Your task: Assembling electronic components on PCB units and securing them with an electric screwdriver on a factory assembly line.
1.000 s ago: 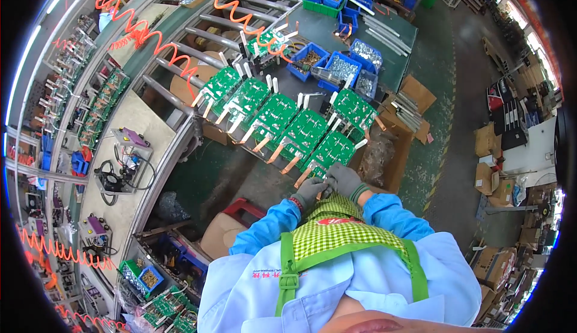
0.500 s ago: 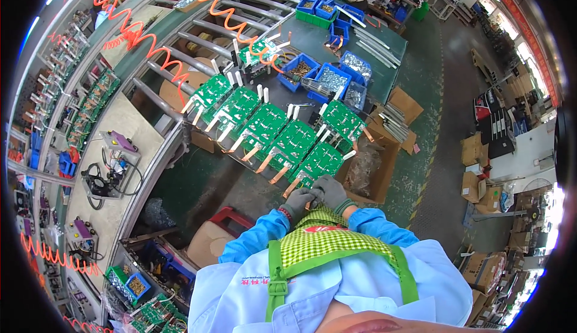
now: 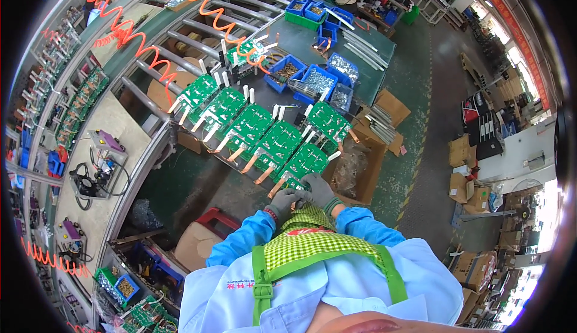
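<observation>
My left hand (image 3: 282, 202), in a grey work glove, is closed in front of my apron. My right hand (image 3: 318, 189), gloved the same way, bends its fingers beside it, and the two nearly meet. A small dark thing seems to lie between the fingertips, too hidden to name. Just beyond them is the nearest green circuit board (image 3: 306, 161), with a copper strip (image 3: 276, 187) sticking out toward me. Several like boards (image 3: 278, 142) stand in a row to its left, with white strips upright at their far edges. Another circuit board (image 3: 328, 122) lies behind, to the right.
Blue bins of small metal parts (image 3: 318, 82) stand beyond the boards, near a screwdriver-like tool (image 3: 299, 86). Orange coiled hoses (image 3: 210, 14) hang over the roller conveyor (image 3: 198, 39). A cardboard box (image 3: 366, 180) is at the right, a red-edged chair (image 3: 204, 231) at lower left.
The whole view has shifted, so the boards and bench sit a little further left. My hands stay together at the near board's edge, with little change in their grip.
</observation>
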Tool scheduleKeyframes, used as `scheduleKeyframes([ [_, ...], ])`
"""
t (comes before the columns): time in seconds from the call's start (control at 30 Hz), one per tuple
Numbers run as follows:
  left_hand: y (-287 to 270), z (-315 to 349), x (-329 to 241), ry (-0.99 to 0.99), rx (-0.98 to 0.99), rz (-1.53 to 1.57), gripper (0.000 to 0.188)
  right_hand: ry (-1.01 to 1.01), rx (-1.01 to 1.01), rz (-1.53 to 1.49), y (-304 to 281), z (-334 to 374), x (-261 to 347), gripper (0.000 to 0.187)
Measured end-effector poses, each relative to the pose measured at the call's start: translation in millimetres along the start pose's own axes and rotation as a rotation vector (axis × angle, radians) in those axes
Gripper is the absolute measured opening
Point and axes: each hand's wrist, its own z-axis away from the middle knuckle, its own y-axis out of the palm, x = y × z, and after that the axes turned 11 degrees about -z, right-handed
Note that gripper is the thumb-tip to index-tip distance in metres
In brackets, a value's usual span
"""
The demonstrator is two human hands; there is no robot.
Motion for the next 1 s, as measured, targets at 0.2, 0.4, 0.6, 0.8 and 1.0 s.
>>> scheduleKeyframes([
  [0.2,-0.5,1.3,-0.5,0.075,-0.013,-0.208,0.019,-0.009,0.129,-0.012,-1.6,1.3,-12.1,0.023],
  [0.4,4.5,9.3,-2.8,0.115,-0.131,-0.28,0.021,-0.243,0.041,-0.028,-2.3,6.6,-16.2,0.026],
  [0.6,-6.4,-6.7,16.7,0.108,-0.103,-0.341,0.021,-0.05,0.083,-0.008,-3.0,12.5,-3.8,0.026],
  [0.8,-39.2,33.8,-56.3,0.603,0.289,-1.277,0.03,-0.004,-0.057,0.122,-37.0,-3.4,23.7,0.02],
  [1.0,-112.9,83.7,-282.3,0.52,0.525,-1.253,0.028,0.008,-0.414,0.305,-98.7,-68.1,84.0,0.011],
])
